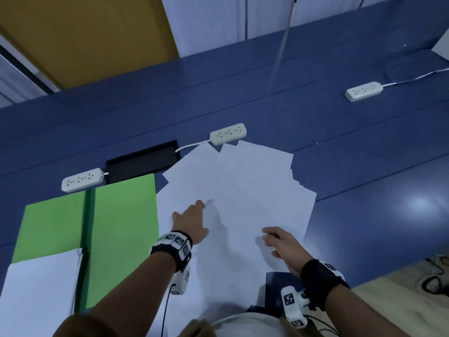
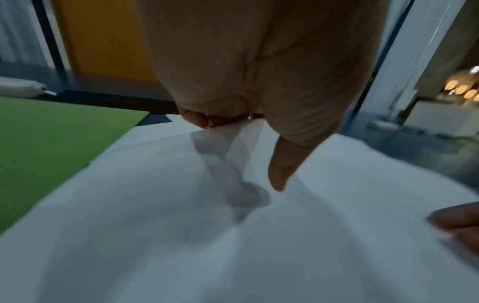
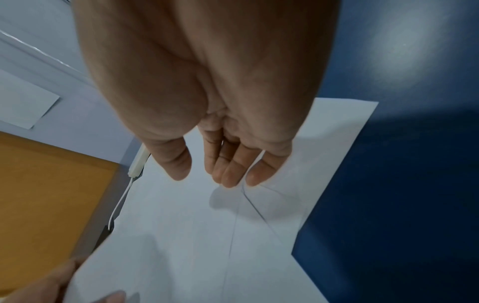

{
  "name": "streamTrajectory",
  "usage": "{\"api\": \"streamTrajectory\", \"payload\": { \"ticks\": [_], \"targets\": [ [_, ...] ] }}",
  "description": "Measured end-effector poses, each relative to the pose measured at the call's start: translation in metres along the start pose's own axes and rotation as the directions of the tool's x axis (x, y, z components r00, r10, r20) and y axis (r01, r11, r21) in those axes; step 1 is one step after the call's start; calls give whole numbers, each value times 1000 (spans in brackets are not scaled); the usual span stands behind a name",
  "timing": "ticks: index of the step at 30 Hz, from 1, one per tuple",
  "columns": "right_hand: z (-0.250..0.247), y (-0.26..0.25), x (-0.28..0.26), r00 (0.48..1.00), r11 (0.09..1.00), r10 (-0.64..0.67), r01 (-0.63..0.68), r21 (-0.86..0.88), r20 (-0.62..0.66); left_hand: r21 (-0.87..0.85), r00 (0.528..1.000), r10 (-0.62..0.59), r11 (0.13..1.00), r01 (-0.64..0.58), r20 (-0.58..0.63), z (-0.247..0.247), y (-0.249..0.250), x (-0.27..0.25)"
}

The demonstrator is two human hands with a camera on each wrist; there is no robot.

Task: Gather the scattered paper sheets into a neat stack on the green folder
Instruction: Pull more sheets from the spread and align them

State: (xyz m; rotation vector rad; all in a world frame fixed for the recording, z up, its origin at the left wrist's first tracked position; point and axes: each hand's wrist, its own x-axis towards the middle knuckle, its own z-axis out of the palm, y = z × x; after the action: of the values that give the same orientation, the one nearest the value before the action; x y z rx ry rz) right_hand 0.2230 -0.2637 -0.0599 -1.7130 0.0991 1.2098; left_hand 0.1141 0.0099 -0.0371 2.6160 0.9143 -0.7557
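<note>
Several white paper sheets (image 1: 243, 190) lie fanned over the blue table (image 1: 364, 166), right of the open green folder (image 1: 121, 215). A neat white stack (image 1: 41, 288) lies on the folder's near left half. My left hand (image 1: 199, 215) reaches onto the fan near its left edge. Its fingertips rest on the paper. In the left wrist view the left hand (image 2: 241, 151) has its thumb (image 2: 278, 176) pointing down at the sheets (image 2: 233, 256). My right hand (image 1: 269, 239) hovers over the fan's near right part. The right hand (image 3: 202, 176) has relaxed, empty fingers (image 3: 229, 174).
Three white power strips (image 1: 228, 133) (image 1: 81, 180) (image 1: 364, 91) lie on the table. A black recessed tray (image 1: 143, 160) sits behind the folder. The table's near right edge (image 1: 388, 276) drops to a floor with cables (image 1: 435, 276).
</note>
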Motion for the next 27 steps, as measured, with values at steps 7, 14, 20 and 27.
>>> {"api": "streamTrajectory", "payload": {
  "ticks": [7,14,20,27],
  "targets": [
    [-2,-1,-1,1000,999,-1,1,36,-18,-235,939,342,910,-342,-42,-13,24,-63],
    [-14,0,-6,994,942,-2,37,332,-106,-602,864,491,659,-450,-108,-48,30,-117],
    [-25,-31,-33,950,844,-245,112,524,192,-878,827,547,323,-352,-130,-85,29,-121],
    [-40,-63,-33,932,804,-345,233,548,109,-839,812,582,458,-293,34,-79,6,-73]
  ]
}}
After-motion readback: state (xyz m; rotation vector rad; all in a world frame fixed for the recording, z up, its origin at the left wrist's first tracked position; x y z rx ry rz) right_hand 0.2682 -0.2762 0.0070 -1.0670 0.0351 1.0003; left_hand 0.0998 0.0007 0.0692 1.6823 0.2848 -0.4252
